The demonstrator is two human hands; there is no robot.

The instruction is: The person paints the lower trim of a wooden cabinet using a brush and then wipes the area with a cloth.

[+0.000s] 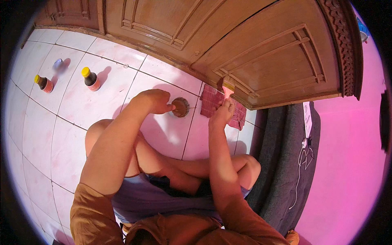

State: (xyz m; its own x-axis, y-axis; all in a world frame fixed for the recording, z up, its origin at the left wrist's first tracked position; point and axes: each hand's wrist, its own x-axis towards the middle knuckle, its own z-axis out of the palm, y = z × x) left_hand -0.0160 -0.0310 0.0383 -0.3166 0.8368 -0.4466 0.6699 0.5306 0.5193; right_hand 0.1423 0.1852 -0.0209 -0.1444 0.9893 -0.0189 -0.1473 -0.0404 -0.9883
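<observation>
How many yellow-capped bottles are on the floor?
2: one yellow-capped bottle at the far left, and a second yellow-capped bottle to its right, nearer the left hand. No others show.

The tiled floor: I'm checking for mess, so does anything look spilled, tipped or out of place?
Nothing looks clearly spilled or tipped: the brown container and yellow-capped bottles stand upright. One oddity is a small pale object near the cabinet, lying alone on the tiles, too small to identify.

The floor (73, 147) is covered at the frame's left and centre with pale, dark-jointed tiles (32, 143), where shadows are cast. Dark grey upholstered furniture (281, 175) is seen at right, beside a bright pink wall (347, 163).
</observation>
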